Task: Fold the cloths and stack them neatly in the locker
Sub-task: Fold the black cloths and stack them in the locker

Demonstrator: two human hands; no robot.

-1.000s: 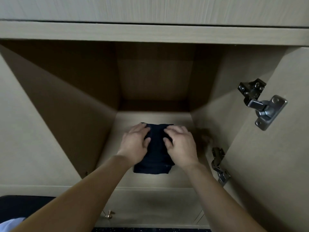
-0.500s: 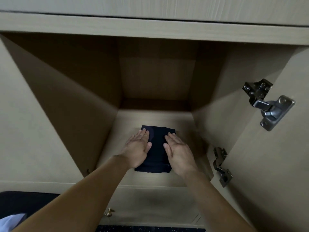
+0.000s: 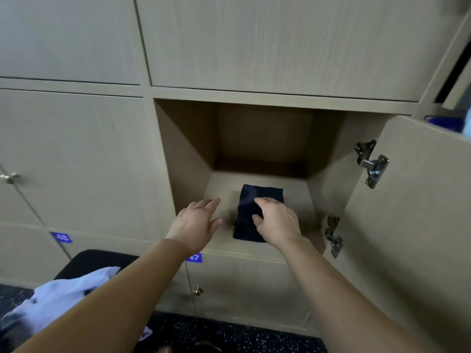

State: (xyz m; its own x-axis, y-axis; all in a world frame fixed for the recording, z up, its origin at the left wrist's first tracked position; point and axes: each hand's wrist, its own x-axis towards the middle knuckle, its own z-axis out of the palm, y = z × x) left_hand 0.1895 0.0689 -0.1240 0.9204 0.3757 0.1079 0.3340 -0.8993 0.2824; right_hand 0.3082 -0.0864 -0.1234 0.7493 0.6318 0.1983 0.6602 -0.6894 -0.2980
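A folded dark navy cloth (image 3: 257, 202) lies flat on the floor of the open wooden locker (image 3: 221, 189), near its front. My right hand (image 3: 276, 221) hovers over the cloth's right front part with fingers loosely bent; I cannot tell if it touches. My left hand (image 3: 197, 224) is at the locker's front edge, left of the cloth and clear of it, fingers spread and empty. A light blue cloth (image 3: 63, 299) lies crumpled at the lower left, on a dark seat (image 3: 102, 258).
The locker door (image 3: 413, 225) stands open on the right, with two metal hinges (image 3: 372, 163) (image 3: 332, 236). Closed locker doors surround the opening, some with small brass knobs (image 3: 197, 291) and blue number tags (image 3: 195, 257). Dark speckled floor (image 3: 229, 335) runs below.
Both hands have lifted off the navy cloth and drawn back toward the locker's front; the left hand moved left, off the cloth. The view has pulled back, showing more lockers and the blue cloth.
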